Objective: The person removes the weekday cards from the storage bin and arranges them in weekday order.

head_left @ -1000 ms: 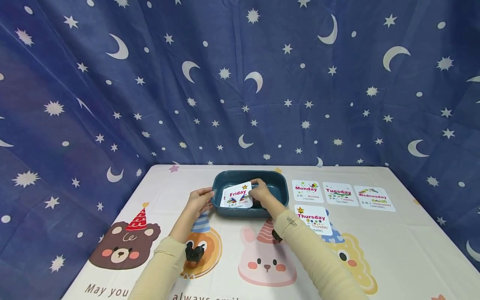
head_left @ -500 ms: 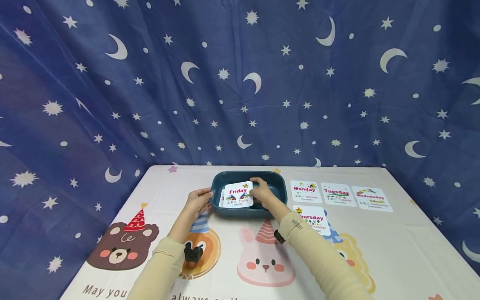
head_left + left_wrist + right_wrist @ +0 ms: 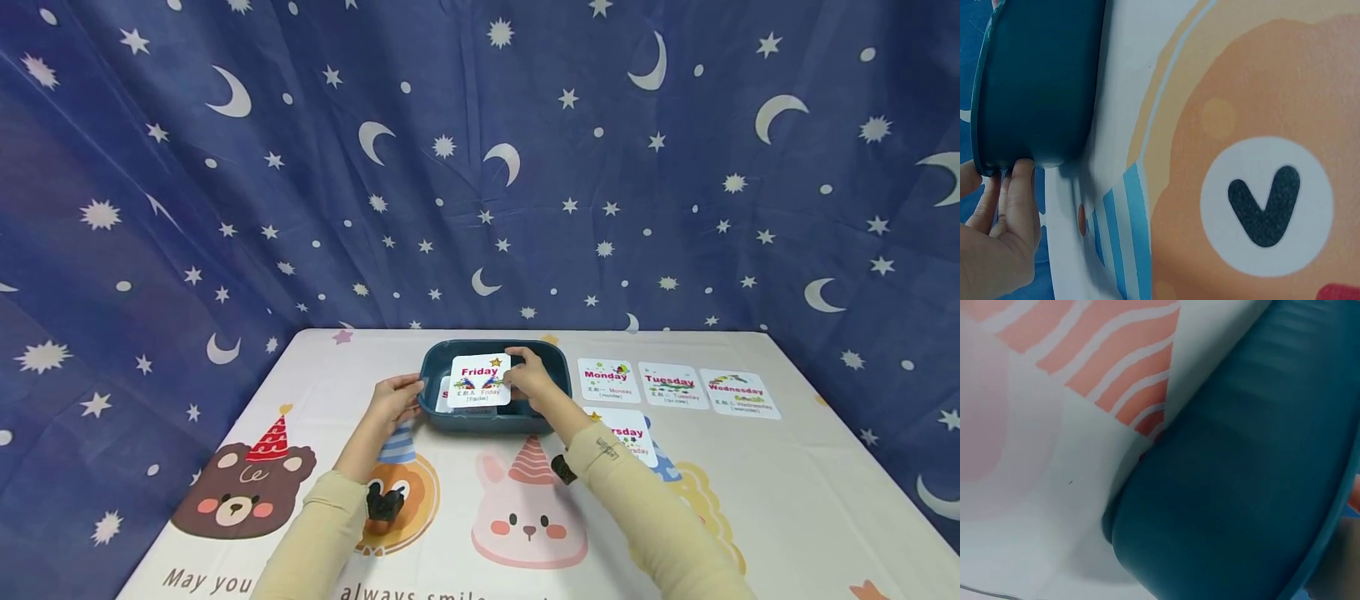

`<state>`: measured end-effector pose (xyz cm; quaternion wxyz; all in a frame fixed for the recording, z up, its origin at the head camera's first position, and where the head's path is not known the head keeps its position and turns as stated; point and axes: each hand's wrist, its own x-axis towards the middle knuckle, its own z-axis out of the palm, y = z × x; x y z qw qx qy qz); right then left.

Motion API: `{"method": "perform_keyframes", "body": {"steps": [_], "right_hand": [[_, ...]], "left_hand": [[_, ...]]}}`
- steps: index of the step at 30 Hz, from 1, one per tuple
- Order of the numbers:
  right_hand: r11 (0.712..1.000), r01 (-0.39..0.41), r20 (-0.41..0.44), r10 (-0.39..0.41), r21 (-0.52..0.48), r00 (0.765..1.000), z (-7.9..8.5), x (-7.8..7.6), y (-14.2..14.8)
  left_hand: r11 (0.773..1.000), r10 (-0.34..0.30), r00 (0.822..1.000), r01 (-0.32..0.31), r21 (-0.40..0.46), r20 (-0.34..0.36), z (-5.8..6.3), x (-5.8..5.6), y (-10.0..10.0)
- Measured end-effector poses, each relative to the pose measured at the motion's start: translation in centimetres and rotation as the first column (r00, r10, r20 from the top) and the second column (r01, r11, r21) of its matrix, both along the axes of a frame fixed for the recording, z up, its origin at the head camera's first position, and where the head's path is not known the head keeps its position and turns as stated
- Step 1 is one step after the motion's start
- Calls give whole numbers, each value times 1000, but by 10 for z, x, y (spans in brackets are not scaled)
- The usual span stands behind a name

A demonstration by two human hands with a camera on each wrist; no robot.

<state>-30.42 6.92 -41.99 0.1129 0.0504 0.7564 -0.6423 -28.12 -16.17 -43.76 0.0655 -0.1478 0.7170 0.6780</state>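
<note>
A white square Friday flashcard (image 3: 480, 380) is pinched at its right edge by my right hand (image 3: 531, 380), just over the dark teal plastic bin (image 3: 487, 423). Partly covered by it, another white card (image 3: 443, 398) lies inside the bin; only a red "S" shows at its edge. My left hand (image 3: 393, 402) holds the bin's left end by the rim. In the left wrist view, the thumb and fingers of the left hand (image 3: 1007, 240) meet at that rim. The right wrist view has the bin wall (image 3: 1210, 487) filling most of it, hiding the card.
Right of the bin lie the Monday card (image 3: 609, 382), Tuesday card (image 3: 673, 387) and Wednesday card (image 3: 741, 394) in a row. The Thursday card (image 3: 637, 437) sits below Monday, partly behind my right sleeve (image 3: 637, 500). A starry blue curtain (image 3: 480, 167) hangs behind the table (image 3: 825, 500).
My right hand has raised the Friday card and shifted it slightly right, uncovering more of the card beneath. The left hand stays on the bin.
</note>
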Motion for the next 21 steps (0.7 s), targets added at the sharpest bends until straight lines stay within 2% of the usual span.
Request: {"method": "perform_keyframes", "body": {"steps": [14, 21], "right_hand": [[992, -39, -56, 33, -120, 998, 16, 18, 12], [984, -97, -60, 88, -152, 994, 20, 27, 23]], "left_hand": [[1000, 7, 1000, -7, -16, 14, 1, 0, 0], [1000, 3, 1000, -3, -9, 9, 1, 1, 0]]}}
